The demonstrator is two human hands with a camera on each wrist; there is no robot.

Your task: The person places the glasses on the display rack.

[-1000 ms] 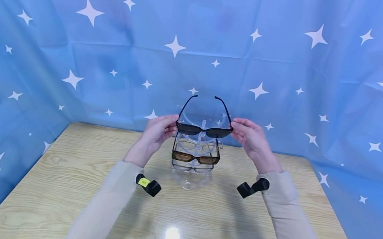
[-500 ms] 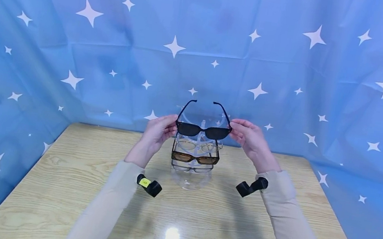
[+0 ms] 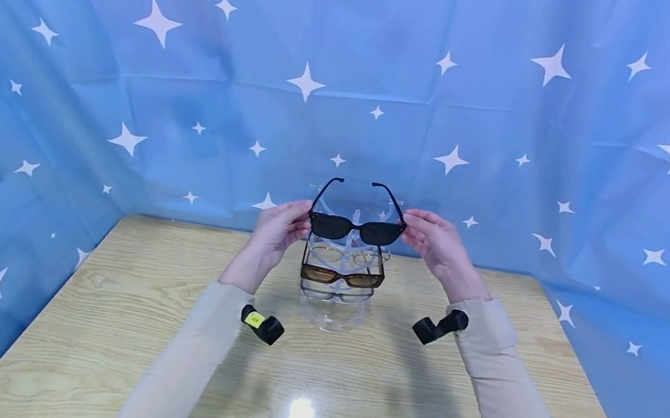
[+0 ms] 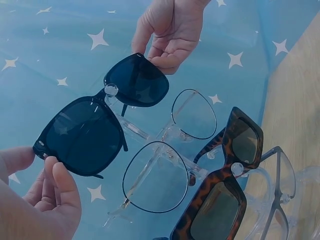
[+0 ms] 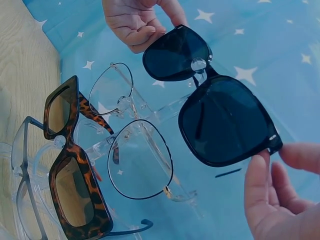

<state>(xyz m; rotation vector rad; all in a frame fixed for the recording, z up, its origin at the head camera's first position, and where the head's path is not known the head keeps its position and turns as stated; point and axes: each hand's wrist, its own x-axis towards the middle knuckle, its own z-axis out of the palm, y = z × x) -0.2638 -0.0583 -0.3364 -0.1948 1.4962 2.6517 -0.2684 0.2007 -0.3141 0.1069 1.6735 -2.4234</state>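
Black sunglasses [image 3: 358,230] with dark lenses sit at the top of a clear display stand [image 3: 333,321], temples open and pointing back. My left hand [image 3: 275,232] pinches their left hinge corner between thumb and fingers; my right hand [image 3: 438,246] pinches the right one. In the left wrist view a clear knob of the stand shows in front of the bridge of the sunglasses [image 4: 82,135]. Below them on the stand hang thin round wire eyeglasses [image 5: 141,160], tortoiseshell sunglasses [image 5: 80,192] with brown lenses, and lowest, grey-framed eyeglasses [image 5: 25,170].
The stand is on a light wooden table [image 3: 157,356], near its back edge. Behind hangs a blue curtain [image 3: 386,43] with white stars. Each sleeve cuff carries a black strap with a small camera.
The black sunglasses have tilted: their temples have dropped lower behind and the lenses now face me more squarely. Both hands keep their hold and have scarcely moved.
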